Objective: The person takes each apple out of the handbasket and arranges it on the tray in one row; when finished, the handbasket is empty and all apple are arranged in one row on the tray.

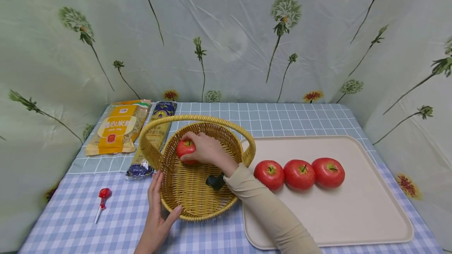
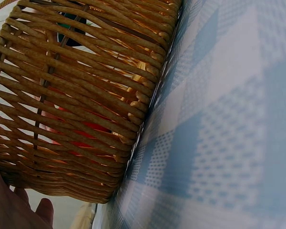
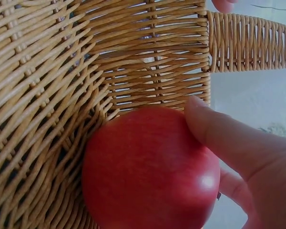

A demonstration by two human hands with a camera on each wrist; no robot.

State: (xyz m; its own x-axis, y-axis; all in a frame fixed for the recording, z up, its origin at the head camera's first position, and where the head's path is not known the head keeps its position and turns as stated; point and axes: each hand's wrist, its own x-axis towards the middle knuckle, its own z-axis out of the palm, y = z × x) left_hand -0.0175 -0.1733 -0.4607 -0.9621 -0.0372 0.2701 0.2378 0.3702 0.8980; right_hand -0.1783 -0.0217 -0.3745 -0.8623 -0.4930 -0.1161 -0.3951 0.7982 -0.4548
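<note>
A wicker basket (image 1: 190, 195) with a tall arched handle (image 1: 192, 118) stands at the middle of the table. Reaching inside it, my right hand (image 1: 209, 150) grips a red apple (image 1: 185, 149) against the left part of the basket. In the right wrist view, the thumb presses on the apple (image 3: 148, 167), which sits close to the woven wall. My left hand (image 1: 157, 216) rests against the basket's outer left side, fingers fairly straight and thumb spread near the front rim. Through the weave, some red shows in the left wrist view.
Right of the basket, a beige tray (image 1: 367, 207) bears three red apples (image 1: 299, 175) in a row. A yellow food bag (image 1: 120, 128) and a spaghetti packet (image 1: 141, 164) lie behind at left. A red lollipop (image 1: 104, 194) lies on the checked cloth (image 1: 70, 214).
</note>
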